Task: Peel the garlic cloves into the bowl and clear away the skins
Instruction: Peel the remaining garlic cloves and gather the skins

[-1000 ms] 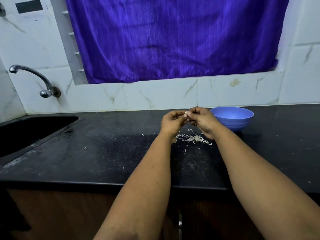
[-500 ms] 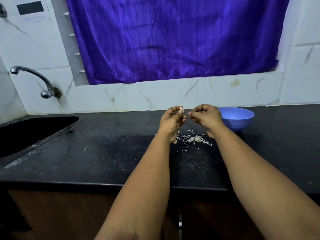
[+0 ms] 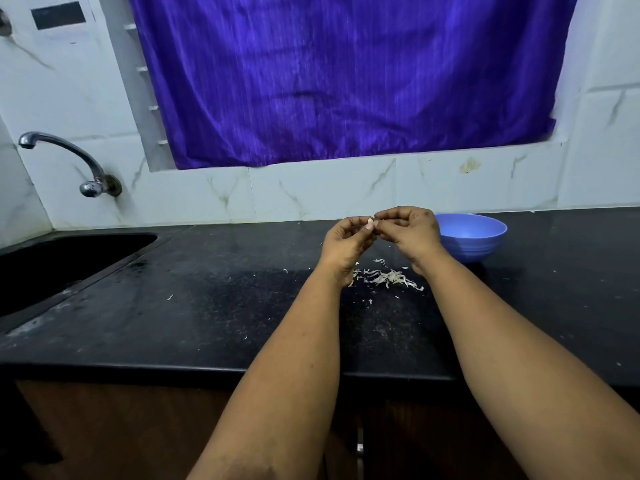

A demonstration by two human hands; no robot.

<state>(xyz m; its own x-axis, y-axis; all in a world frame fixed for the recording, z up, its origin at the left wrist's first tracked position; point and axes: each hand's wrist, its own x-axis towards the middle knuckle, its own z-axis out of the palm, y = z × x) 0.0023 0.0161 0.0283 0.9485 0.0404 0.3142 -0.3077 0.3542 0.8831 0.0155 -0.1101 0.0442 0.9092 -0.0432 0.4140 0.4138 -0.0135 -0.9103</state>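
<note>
Above the black stone counter (image 3: 207,306), her left hand (image 3: 346,242) and right hand (image 3: 410,232) both pinch one small pale garlic cloves (image 3: 370,221), beside the round blue plastic bowl (image 3: 471,237), over a heap of dry white skins (image 3: 386,278).

We are seeing only a pale tip of the garlic clove (image 3: 370,221); the rest is hiding behind the curled fingers of the left hand (image 3: 348,242) and right hand (image 3: 408,230), and we cannot tell how much skin is clinging to it. The right hand is covering the near-left rim of the blue bowl (image 3: 479,237), whose inside is staying out of sight. The left edge is cutting off the sink (image 3: 52,265). The skins (image 3: 384,277) are lying too small to count.
</note>
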